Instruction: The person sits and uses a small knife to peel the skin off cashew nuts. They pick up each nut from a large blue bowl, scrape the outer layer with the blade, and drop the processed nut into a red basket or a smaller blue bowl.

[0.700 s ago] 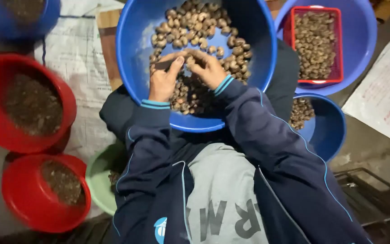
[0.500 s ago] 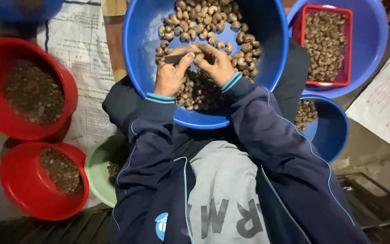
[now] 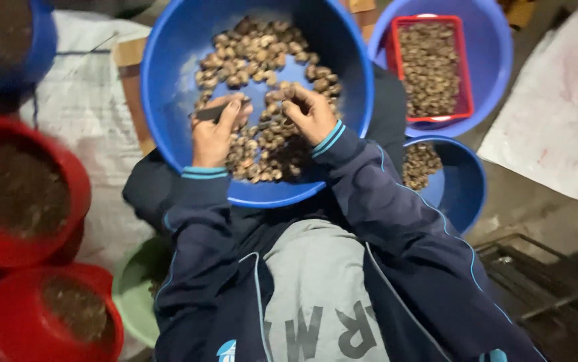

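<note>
From the head camera, looking straight down, a large blue basin [image 3: 168, 100] rests on the person's lap, holding a loose heap of brown nuts in their shells [image 3: 262, 74] spread from its far side to its near side. Both hands work inside it, near the middle of the heap. The left hand [image 3: 216, 131] is closed around a small dark tool [image 3: 208, 112], thumb and fingers pinching it so one end pokes out to the left. The right hand [image 3: 310, 112] is curled, its fingertips pinched on a single nut [image 3: 283, 100] just beside the left hand's fingers; the two hands nearly touch. Both wrists end in dark navy sleeves with light blue cuff stripes. To the far right, a second blue basin [image 3: 496, 74] holds a red rectangular tray [image 3: 464, 67] filled with shelled pieces. Near it on the right, a smaller blue bowl [image 3: 463, 188] carries a few more pieces. On the left stand two red bowls [image 3: 74, 181] with dark brown contents, one nearer than the other, and a pale green bowl [image 3: 131, 295] sits beside the nearer one. White sacking [image 3: 81, 107] covers the floor under them.
</note>
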